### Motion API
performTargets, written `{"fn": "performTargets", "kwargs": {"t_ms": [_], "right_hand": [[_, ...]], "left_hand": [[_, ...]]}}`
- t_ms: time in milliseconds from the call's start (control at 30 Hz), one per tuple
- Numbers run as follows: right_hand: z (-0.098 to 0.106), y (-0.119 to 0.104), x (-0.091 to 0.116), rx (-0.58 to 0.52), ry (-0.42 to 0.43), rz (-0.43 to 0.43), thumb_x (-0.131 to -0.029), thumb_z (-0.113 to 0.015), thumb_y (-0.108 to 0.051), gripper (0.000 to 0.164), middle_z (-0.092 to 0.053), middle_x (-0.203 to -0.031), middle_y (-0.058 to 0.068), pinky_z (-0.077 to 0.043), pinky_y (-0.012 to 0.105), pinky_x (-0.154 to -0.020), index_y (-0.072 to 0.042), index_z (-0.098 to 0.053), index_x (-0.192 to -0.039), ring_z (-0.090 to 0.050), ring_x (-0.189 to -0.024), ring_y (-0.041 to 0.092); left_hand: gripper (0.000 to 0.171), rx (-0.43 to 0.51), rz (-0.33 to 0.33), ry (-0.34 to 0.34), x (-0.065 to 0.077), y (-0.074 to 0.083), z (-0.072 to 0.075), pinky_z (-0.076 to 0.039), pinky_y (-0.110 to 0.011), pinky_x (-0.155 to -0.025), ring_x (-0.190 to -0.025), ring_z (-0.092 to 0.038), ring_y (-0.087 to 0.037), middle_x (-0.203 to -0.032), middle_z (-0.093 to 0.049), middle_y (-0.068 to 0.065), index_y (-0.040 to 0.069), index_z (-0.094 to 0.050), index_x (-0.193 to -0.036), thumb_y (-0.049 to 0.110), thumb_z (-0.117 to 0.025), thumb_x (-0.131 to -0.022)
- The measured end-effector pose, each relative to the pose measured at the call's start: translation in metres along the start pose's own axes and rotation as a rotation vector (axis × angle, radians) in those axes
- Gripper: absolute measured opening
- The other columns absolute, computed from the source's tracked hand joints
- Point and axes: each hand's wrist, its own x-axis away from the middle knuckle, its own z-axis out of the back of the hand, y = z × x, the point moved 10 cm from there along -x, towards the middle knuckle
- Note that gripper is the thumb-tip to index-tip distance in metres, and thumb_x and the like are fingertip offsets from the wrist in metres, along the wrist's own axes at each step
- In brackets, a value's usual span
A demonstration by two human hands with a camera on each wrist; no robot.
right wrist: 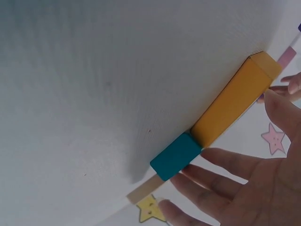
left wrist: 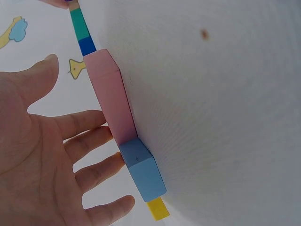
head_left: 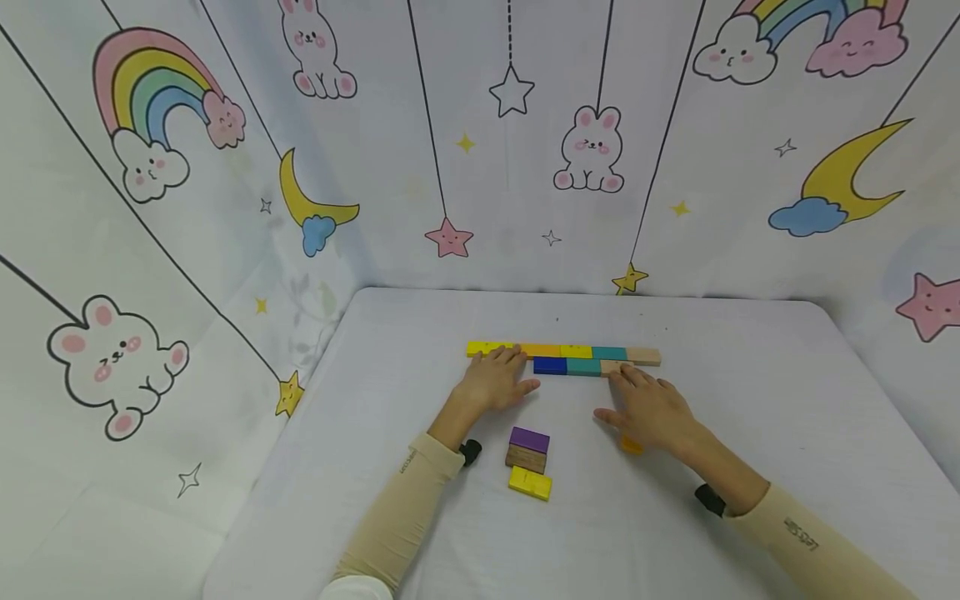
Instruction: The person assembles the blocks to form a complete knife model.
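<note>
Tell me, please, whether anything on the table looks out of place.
Slightly: in the head view's foreground, the purple block, brown block and loose yellow block lie apart from the long row of blocks, angled to it, which looks untidy against that straight line. Nothing looks spilled or damaged.

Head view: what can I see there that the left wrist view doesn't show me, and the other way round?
Only the head view shows the brown wood-grain rectangular block, the beige fabric sleeve on the left arm and the rainbow drawing at upper left.

Only the left wrist view shows the long pink rectangular block and the shorter light blue rectangular block beside it.

Both show the left hand, the dark blue rectangular block and the teal rectangular block next to it.
</note>
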Motion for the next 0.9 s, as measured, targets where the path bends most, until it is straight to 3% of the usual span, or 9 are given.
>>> {"fn": "performTargets", "kwargs": {"t_ms": [467, 900], "right_hand": [[0.002, 0.003, 0.004, -0.066, 0.010, -0.001, -0.097, -0.072, -0.050, 0.080, -0.039, -0.158, 0.032, -0.038, 0.070, -0.111, 0.003, -0.048, -0.151, -0.040, -0.144, 0.053], [0.017, 0.010, 0.043, -0.105, 0.077, 0.044, -0.098, -0.070, -0.049, 0.075, -0.050, -0.149, 0.035, -0.044, 0.067, -0.108, 0.010, -0.056, -0.142, -0.050, -0.136, 0.052]], "left_hand": [[0.071, 0.008, -0.006, -0.003, 0.004, 0.001, 0.004, -0.025, -0.059, -0.125, -0.156, -0.029, -0.029, -0.171, -0.029, -0.005, 0.018, -0.038, -0.163, 0.061, -0.041, -0.108], [0.070, -0.004, -0.020, 0.014, 0.003, 0.004, 0.004, -0.026, -0.059, -0.125, -0.156, -0.030, -0.030, -0.171, -0.030, -0.006, 0.017, -0.039, -0.162, 0.060, -0.040, -0.108]]}}
